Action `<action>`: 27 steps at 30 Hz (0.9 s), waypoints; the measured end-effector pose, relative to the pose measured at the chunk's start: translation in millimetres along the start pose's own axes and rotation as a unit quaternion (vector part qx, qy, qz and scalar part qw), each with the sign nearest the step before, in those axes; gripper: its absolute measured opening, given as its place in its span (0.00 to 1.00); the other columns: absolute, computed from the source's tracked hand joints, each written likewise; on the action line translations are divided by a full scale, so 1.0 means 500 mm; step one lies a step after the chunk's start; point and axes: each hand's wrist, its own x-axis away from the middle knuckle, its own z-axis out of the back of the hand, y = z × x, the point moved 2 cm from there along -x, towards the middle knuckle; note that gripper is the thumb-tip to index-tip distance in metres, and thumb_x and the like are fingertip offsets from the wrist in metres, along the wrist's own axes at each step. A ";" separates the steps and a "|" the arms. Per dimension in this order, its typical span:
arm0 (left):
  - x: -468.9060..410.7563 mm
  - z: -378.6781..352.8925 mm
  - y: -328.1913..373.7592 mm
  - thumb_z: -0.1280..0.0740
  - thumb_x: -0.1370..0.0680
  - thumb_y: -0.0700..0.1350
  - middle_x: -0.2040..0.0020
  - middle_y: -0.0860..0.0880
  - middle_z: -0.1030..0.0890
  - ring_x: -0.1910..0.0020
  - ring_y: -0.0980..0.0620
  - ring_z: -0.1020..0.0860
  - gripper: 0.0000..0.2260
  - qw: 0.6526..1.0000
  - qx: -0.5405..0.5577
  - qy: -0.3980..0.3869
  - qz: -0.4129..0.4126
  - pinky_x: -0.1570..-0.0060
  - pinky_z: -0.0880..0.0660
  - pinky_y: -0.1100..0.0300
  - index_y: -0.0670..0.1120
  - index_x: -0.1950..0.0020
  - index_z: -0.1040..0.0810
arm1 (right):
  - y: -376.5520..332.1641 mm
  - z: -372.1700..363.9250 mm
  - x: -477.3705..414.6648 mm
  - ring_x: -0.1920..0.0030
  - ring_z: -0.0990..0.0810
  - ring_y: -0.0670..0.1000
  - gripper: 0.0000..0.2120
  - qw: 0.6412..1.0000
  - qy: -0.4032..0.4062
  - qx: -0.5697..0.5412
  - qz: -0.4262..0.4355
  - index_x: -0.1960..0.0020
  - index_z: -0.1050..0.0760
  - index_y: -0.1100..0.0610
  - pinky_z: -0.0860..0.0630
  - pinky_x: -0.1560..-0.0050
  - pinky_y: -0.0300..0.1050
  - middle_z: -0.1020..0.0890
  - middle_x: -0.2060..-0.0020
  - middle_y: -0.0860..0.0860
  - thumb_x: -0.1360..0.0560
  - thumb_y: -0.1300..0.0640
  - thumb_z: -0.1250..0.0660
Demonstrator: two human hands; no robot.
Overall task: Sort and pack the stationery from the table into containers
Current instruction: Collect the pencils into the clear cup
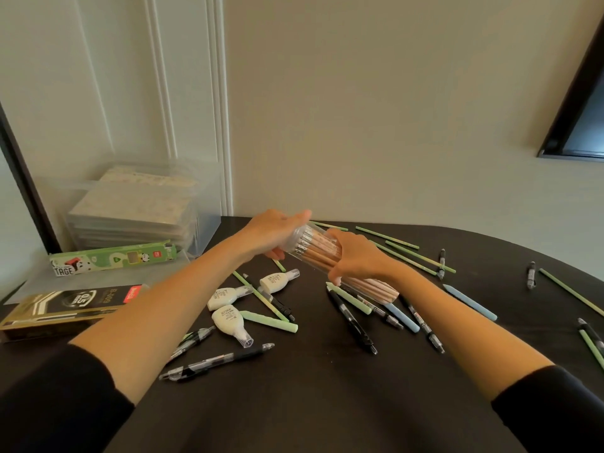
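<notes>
The right hand's (356, 256) fingers curl together round the middle of a clear plastic tube (315, 248) packed with wooden pencils (379, 289). The left hand (277, 233) clasps the tube's far end, fingers close together on top and thumb beneath. The tube hangs tilted above the dark table (310, 403), at mid-table near the far edge.

Below lie three white correction bottles (230, 323) with clear caps and four thick pastel sticks (269, 320), two green and two blue. Thin green pencils (408, 256) and black click pens (353, 322) are scattered to both sides, overlapping too much to count surely.

At the left edge sit one green panda-printed carton (111, 259), one black-and-gold pen box (72, 302) and one clear storage bin (130, 207). The near middle, between the forearms, is bare; the far edge curves away to the right.
</notes>
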 end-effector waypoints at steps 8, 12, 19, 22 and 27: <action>0.001 0.035 -0.006 0.46 0.20 0.56 0.58 0.47 0.24 0.62 0.51 0.26 0.19 0.993 0.013 0.073 -0.091 0.60 0.28 0.58 0.41 0.47 0.27 | -0.029 0.036 -0.026 0.53 0.25 0.47 0.26 0.997 -0.054 -0.059 0.020 0.45 0.32 0.50 0.27 0.51 0.40 0.25 0.55 0.46 0.39 0.62 0.26; -0.023 0.063 -0.013 0.51 0.19 0.56 0.54 0.48 0.25 0.59 0.53 0.26 0.18 0.987 0.057 0.127 -0.077 0.59 0.27 0.60 0.46 0.45 0.29 | -0.040 0.025 -0.065 0.48 0.26 0.49 0.26 0.988 -0.055 -0.142 0.004 0.40 0.34 0.52 0.29 0.51 0.39 0.26 0.49 0.49 0.33 0.60 0.26; -0.121 0.144 -0.086 0.48 0.22 0.34 0.47 0.40 0.23 0.60 0.47 0.22 0.18 0.972 0.148 0.161 0.084 0.63 0.24 0.59 0.42 0.32 0.36 | -0.092 0.025 -0.215 0.53 0.22 0.50 0.15 0.914 0.044 -0.396 -0.078 0.48 0.28 0.55 0.25 0.47 0.47 0.22 0.55 0.52 0.26 0.45 0.34; -0.152 0.191 -0.097 0.44 0.22 0.34 0.45 0.39 0.23 0.56 0.47 0.22 0.17 0.968 0.174 0.151 0.099 0.61 0.23 0.60 0.42 0.33 0.33 | -0.116 0.037 -0.295 0.49 0.21 0.54 0.15 0.856 0.076 -0.500 -0.109 0.49 0.27 0.54 0.26 0.41 0.53 0.20 0.52 0.55 0.27 0.44 0.34; -0.182 0.263 -0.079 0.43 0.20 0.53 0.49 0.47 0.23 0.54 0.51 0.23 0.13 0.992 0.114 0.020 0.045 0.55 0.25 0.60 0.46 0.41 0.30 | -0.169 0.076 -0.396 0.46 0.24 0.53 0.15 0.743 0.087 -0.649 -0.136 0.43 0.30 0.55 0.28 0.37 0.54 0.22 0.51 0.54 0.25 0.48 0.35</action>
